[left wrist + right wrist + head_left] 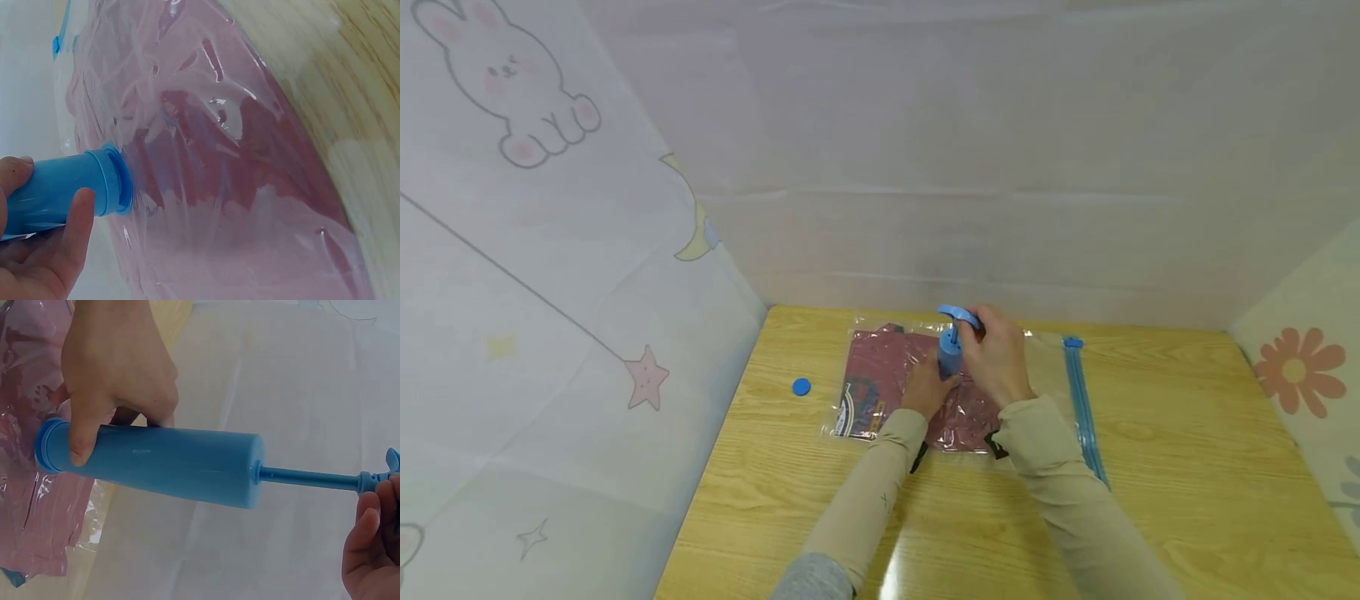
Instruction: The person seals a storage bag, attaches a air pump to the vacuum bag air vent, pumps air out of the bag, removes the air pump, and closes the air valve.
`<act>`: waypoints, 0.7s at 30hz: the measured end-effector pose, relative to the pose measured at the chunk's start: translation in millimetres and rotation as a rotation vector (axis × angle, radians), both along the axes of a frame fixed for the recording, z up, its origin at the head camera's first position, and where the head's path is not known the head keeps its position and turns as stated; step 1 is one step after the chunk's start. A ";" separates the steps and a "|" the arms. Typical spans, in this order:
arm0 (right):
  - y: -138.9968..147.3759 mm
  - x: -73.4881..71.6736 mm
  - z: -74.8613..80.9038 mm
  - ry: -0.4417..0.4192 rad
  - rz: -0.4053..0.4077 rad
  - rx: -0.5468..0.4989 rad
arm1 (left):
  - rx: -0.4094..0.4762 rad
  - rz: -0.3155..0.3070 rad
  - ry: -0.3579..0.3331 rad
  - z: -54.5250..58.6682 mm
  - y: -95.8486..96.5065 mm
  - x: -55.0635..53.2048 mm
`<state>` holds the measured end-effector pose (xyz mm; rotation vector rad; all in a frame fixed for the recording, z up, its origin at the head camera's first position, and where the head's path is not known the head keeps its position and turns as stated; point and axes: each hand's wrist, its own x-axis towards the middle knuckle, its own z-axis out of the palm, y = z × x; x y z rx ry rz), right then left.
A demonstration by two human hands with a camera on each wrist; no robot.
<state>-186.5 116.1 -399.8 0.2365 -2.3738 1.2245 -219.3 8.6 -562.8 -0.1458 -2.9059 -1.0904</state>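
Observation:
A blue hand pump point(169, 462) stands on a clear vacuum storage bag point(1048, 358) with a folded dark-pink garment point(880, 358) inside. My left hand point(927, 386) grips the pump's barrel low down; in the left wrist view its fingers point(75, 231) curl round the blue cylinder point(56, 190), whose base sits against the plastic. With my right hand point(996, 354) I hold the pump's handle point(958, 315) at the top. The thin plunger rod point(306, 477) shows partly drawn out of the barrel in the right wrist view.
A round blue cap point(801, 387) lies on the wooden table point(760, 483) left of the bag. The bag's blue zip strip point(1082, 408) runs along its right side, with a slider point(1072, 342) at the far end. Patterned fabric walls point(925, 250) enclose the table at the back and sides.

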 end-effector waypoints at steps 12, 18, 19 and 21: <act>1.5 -6.7 -26.5 -0.099 -0.003 0.047 | 0.002 0.004 -0.010 1.5 0.8 2.2; 3.7 -9.3 -44.9 -0.141 0.007 0.057 | 0.015 -0.002 -0.008 1.6 0.9 2.0; 4.0 -9.7 -47.0 -0.137 0.007 0.054 | 0.016 -0.003 -0.003 1.4 0.9 1.7; 4.4 -10.9 -50.4 -0.128 0.005 0.052 | 0.014 0.000 0.010 1.1 0.9 1.2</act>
